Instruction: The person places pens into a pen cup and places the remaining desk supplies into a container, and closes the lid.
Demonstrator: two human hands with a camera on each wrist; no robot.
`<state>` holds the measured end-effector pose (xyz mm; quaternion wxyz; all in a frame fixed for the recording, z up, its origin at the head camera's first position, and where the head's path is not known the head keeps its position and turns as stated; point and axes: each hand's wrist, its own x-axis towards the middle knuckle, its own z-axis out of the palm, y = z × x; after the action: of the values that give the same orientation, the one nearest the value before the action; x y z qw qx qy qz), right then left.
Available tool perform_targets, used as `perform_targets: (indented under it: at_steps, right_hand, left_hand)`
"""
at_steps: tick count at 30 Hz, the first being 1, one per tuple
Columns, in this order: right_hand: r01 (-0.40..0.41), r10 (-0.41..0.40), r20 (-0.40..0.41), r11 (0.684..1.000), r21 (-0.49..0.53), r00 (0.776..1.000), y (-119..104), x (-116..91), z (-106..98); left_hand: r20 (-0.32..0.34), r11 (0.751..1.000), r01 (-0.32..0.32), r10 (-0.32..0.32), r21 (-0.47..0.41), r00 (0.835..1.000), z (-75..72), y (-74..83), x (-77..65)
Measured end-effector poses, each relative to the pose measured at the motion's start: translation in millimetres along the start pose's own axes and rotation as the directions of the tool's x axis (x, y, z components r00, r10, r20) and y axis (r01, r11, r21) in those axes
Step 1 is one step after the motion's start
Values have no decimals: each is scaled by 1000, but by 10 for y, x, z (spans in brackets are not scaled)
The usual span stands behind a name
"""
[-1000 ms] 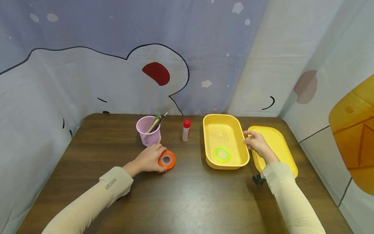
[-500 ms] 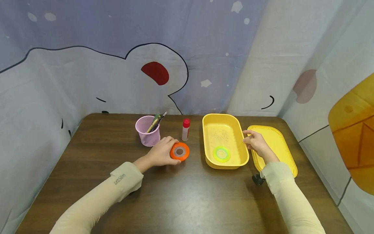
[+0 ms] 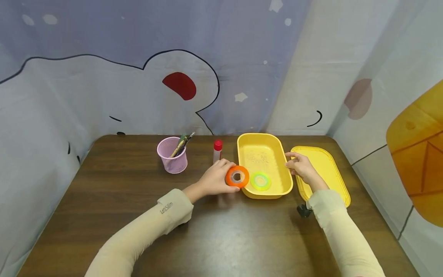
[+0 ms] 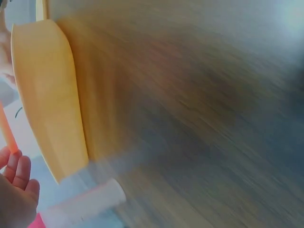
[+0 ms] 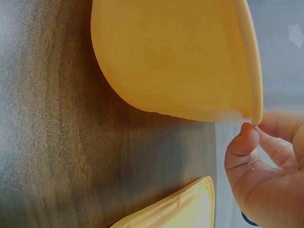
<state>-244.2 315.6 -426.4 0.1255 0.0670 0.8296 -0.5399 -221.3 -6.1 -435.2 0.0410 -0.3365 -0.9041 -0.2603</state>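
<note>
Orange tape roll is held up off the surface, its near edge overlapping the near left corner of the yellow container as I see it from the head camera; the left wrist view puts it up around rim level, apart from the wall. My left hand has thumb and fingers clamped on its outer edge. I judge the step in hand to be a transfer into the container. The next move, as I read it, calls for keeping the roll above the rim, going right over the wall, then lowering it and parting the fingers; catching the rim is the likely risk. A green tape roll lies flat in the container, towards its near end, so I would set mine beside or onto that one. My right hand has its fingers and thumb pinched on the rim at the container's right side, which should steady it. Beyond that, right of the container, lies the yellow lid. Left of the container stands the glue stick, and farther left the pink pen cup with its pens.
</note>
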Motion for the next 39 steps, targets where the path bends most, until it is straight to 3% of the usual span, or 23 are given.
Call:
perform_targets:
  at_steps: [6, 14, 21, 27, 31, 39]
  right_hand:
    - [2, -2, 0, 1000, 5, 1000, -1, 16, 0]
    - [-8, 8, -7, 1000, -3, 1000, -15, 14, 17]
    - [-5, 5, -5, 1000, 4, 1000, -46, -11, 21]
    - [-5, 5, -1, 1000, 13, 1000, -51, -9, 19]
    - [0, 0, -6, 1000, 4, 1000, 0, 24, 16]
    - [2, -2, -5, 1000, 5, 1000, 35, 36, 1]
  left_hand:
    - [-21, 998, -13, 15, 63, 1000, 108, 108, 189]
    - [-14, 988, 31, -30, 152, 999, 195, 146, 406]
    - [35, 960, 65, -77, 272, 996, 226, 118, 600]
    - [74, 922, 59, -95, 384, 993, 232, 113, 751]
    - [102, 910, 50, -100, 411, 990, 228, 130, 819]
    - [117, 913, 45, -100, 406, 988, 298, 139, 917]
